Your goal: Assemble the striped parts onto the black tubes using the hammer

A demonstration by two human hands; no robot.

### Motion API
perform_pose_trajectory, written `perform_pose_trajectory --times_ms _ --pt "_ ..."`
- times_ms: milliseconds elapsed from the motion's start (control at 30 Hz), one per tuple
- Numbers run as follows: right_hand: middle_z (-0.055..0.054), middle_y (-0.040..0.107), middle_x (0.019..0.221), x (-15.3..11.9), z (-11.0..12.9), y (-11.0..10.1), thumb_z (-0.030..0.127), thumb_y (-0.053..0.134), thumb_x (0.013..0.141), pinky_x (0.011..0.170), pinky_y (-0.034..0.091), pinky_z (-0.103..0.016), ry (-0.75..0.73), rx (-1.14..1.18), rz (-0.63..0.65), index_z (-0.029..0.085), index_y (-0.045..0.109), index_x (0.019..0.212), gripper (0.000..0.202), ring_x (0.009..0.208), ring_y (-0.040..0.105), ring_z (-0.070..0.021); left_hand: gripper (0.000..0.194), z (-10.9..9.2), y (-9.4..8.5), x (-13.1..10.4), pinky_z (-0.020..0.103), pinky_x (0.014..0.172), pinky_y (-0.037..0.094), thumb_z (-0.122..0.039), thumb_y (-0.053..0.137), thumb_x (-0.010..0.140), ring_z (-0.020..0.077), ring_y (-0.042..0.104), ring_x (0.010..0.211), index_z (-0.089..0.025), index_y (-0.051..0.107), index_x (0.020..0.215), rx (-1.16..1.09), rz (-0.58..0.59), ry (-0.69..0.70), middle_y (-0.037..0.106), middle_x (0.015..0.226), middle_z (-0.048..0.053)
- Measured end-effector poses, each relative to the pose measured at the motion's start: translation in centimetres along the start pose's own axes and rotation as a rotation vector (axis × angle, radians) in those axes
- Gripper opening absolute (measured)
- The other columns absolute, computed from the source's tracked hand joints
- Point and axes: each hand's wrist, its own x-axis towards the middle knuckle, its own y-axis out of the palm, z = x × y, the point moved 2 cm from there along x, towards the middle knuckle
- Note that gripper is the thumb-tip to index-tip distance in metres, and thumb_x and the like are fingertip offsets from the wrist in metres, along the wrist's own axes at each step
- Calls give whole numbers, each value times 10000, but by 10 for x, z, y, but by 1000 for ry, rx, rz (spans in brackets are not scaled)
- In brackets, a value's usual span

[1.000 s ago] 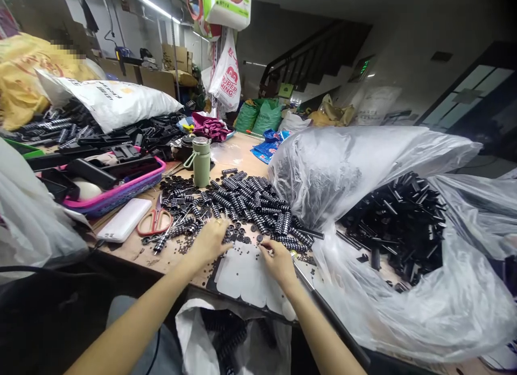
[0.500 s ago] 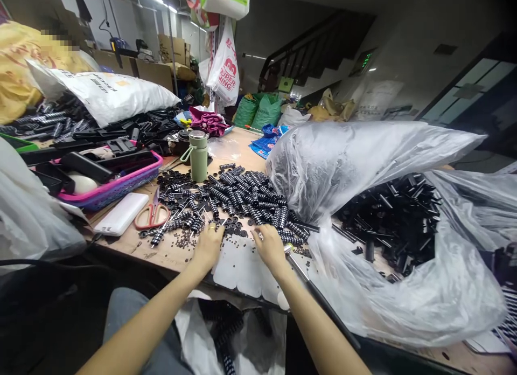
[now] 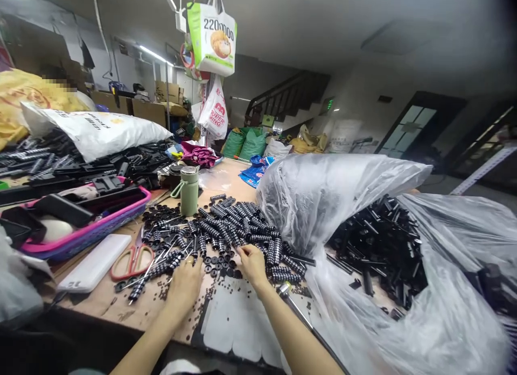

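My left hand (image 3: 186,282), a ring on one finger, is bent over the near edge of the heap, beside black-and-white ribbed rollers with thin metal rods (image 3: 165,247). Its fingers are curled, and whatever is under the fingertips is hidden. My right hand (image 3: 253,267) reaches to the front of the pile of ribbed rollers (image 3: 231,224), thumb and forefinger close together; I cannot make out what is between them. Small black discs (image 3: 220,266) lie between the two hands. Below them is a pale sheet (image 3: 236,316) with tiny dark bits scattered over it.
Red-handled scissors (image 3: 132,262), a white power bank (image 3: 95,263) and a pink-rimmed basket (image 3: 137,205) stand left. A green flask (image 3: 189,192) is behind the rollers. A clear plastic bag (image 3: 323,197) and black parts (image 3: 379,251) fill the right, near a metal-shafted tool (image 3: 297,305).
The view has tilted up and shifted, so things sit lower in the picture. My left hand has moved left toward the rods, and my right hand has reached forward to the roller pile.
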Motion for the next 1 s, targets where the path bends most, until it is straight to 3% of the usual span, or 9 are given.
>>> perform_pose_trajectory --times_ms 167,300,433,500,633,767,867,933,1000 --pt "-25 635 713 -49 -14 -30 410 470 783 621 408 -222 104 217 58 163 655 762 310 665 549 -135 344 -34 -22 -4 392 908 390 -202 399 836 241 442 1079 -132 439 1170 -282 -163 106 499 1105 138" --pt "-17 599 619 -84 -19 -54 419 520 743 579 395 -223 166 313 82 148 642 663 308 605 520 -131 437 -73 -39 -15 372 944 372 -210 400 842 225 382 1158 -156 333 1270 -463 -248 207 447 1183 136" --pt "13 553 566 -118 -16 -71 335 564 710 560 363 -209 223 451 245 138 617 610 227 561 461 -102 507 -107 -47 -38 471 988 288 -146 411 808 255 318 1216 -267 328 1294 -360 -149 644 386 1304 79" --pt "30 527 534 -131 -12 -79 279 568 692 537 341 -199 246 493 341 136 596 572 189 530 426 -86 523 -116 -43 -51 483 981 291 -117 391 805 243 357 1192 -277 322 1298 -323 -72 824 423 1285 71" --pt "50 456 458 -143 -8 -98 306 567 693 452 252 -184 292 504 465 134 586 545 228 461 355 -63 487 -113 -28 -64 408 870 424 -75 339 820 192 523 978 -205 342 1289 -376 -19 911 566 1062 107" --pt "18 524 527 -134 -10 -100 414 545 730 472 315 -193 289 515 488 132 633 660 303 488 422 -81 386 -96 -14 -64 312 712 493 -106 316 846 167 567 830 -189 435 1204 -488 38 780 582 959 101" --pt "-42 608 768 -117 -13 -84 394 436 812 661 413 -259 186 401 280 160 630 802 304 715 527 -147 289 -82 -14 -57 298 743 485 -199 342 868 168 568 873 -182 470 1126 -607 74 457 584 971 89" --pt "-74 597 944 -105 -14 -69 306 493 782 849 365 -333 183 330 107 173 612 816 182 947 490 -202 241 -77 -17 -52 294 761 478 -272 367 868 166 573 882 -187 500 1050 -680 84 249 598 959 69" --pt "-95 589 974 -96 -16 -53 230 560 719 939 288 -385 225 357 48 166 594 725 73 1049 434 -238 222 -77 -22 -49 287 755 477 -310 374 865 164 580 864 -189 532 961 -736 101 133 615 918 50"
